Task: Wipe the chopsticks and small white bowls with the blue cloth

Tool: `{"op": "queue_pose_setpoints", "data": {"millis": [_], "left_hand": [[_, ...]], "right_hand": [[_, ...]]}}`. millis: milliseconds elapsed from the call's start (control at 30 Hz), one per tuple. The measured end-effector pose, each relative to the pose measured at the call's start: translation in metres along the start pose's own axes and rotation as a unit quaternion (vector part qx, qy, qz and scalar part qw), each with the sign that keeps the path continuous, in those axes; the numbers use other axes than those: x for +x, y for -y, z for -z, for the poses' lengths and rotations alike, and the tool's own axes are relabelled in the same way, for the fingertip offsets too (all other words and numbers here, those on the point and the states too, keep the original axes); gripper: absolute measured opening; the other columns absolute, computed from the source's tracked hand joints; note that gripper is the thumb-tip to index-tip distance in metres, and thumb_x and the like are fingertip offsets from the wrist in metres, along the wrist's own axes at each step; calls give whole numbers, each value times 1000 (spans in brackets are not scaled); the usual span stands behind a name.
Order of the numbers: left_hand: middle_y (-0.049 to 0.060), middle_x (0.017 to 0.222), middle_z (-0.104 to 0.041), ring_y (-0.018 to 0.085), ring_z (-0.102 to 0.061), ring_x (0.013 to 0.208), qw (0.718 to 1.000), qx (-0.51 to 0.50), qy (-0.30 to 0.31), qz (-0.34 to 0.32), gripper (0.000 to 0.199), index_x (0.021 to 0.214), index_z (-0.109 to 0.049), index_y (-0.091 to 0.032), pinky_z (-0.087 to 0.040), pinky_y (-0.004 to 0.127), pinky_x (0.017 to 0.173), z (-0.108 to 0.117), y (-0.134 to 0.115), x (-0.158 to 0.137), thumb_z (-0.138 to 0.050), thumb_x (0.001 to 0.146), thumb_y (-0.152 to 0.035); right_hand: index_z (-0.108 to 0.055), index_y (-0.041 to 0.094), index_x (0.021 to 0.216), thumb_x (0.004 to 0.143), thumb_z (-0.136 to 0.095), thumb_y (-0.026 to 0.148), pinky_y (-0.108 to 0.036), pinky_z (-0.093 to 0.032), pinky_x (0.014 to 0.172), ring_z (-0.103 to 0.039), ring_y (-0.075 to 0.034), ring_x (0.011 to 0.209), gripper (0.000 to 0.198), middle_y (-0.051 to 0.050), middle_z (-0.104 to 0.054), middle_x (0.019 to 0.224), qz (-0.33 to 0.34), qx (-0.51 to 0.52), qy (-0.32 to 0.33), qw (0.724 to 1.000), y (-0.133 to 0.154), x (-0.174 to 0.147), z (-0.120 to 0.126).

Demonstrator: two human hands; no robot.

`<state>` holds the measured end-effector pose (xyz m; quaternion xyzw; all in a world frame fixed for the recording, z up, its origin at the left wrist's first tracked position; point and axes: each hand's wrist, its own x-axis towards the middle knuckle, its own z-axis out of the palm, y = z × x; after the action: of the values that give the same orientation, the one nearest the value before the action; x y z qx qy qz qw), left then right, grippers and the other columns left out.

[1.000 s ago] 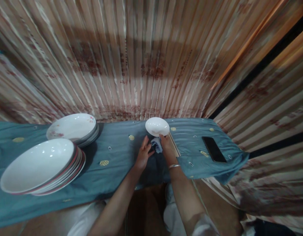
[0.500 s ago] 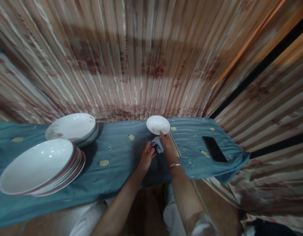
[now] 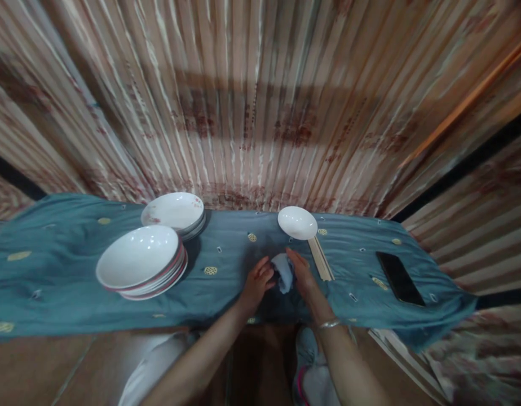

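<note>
Between my two hands is a crumpled blue-grey cloth (image 3: 283, 272), just above the table. My right hand (image 3: 300, 270) is closed on its right side, and a bangle circles that wrist. On the left side of the cloth, my left hand (image 3: 256, 285) has curled fingers that touch its edge. Beyond the hands a small white bowl (image 3: 297, 223) rests on the tablecloth, apart from both. A bundle of light chopsticks (image 3: 321, 259) lies to the right of my right hand, one end by the bowl.
A stack of large white bowls (image 3: 137, 259) with red rims stands on the left. Behind it is a stack of flower-patterned plates (image 3: 173, 211). A black phone (image 3: 399, 278) lies at the right on the blue tablecloth (image 3: 226, 304). A pleated curtain (image 3: 260, 113) hangs behind the table.
My right hand has come away from the small bowl's near rim. Both hands and the cloth have drawn back toward me. The view has shifted left, showing more of the table.
</note>
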<state>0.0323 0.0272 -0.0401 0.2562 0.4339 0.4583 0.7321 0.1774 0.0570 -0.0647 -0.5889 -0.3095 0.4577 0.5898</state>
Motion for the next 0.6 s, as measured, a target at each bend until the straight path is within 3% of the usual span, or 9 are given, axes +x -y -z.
{"op": "queue_pose_setpoints", "data": {"millis": [133, 233, 433, 533, 600], "left_hand": [[11, 107, -69, 23, -66, 96, 1000, -22, -12, -8, 39, 110, -65, -19, -53, 40, 86, 19, -10, -10, -73, 72, -17], [9, 97, -70, 21, -66, 87, 998, -45, -39, -15, 33, 104, -67, -19, -53, 41, 84, 32, -17, -14, -73, 71, -16], [8, 101, -70, 25, -64, 99, 991, -68, -99, -55, 25, 98, -69, -21, -52, 37, 82, 57, -34, -23, -71, 73, -16], [9, 103, -71, 24, -65, 98, 987, -81, -122, -64, 22, 101, -67, -20, -53, 34, 76, 65, -47, -31, -64, 80, -22], [8, 100, -71, 20, -66, 90, 984, -96, -127, -76, 20, 101, -66, -19, -53, 30, 71, 69, -58, -38, -61, 82, -25]], "right_hand": [[-72, 19, 91, 52, -79, 48, -29, -49, 65, -63, -19, 72, 49, -4, -72, 80, -79, 66, 63, 993, 7, -30, -18], [-73, 19, 89, 54, -77, 42, -28, -47, 59, -60, -17, 63, 43, -3, -71, 74, -73, 45, 116, 990, 12, -44, -29], [-73, 20, 80, 64, -60, 35, -26, -44, 57, -57, -16, 60, 25, -3, -71, 77, 54, -90, 186, 977, 19, -55, -59], [-72, 20, 77, 71, -53, 32, -27, -43, 56, -54, -15, 57, 23, -3, -69, 70, 133, -195, 228, 945, 32, -57, -91], [-72, 20, 78, 77, -50, 30, -27, -43, 57, -53, -16, 57, 24, -3, -68, 68, 201, -279, 252, 904, 45, -59, -119]]}}
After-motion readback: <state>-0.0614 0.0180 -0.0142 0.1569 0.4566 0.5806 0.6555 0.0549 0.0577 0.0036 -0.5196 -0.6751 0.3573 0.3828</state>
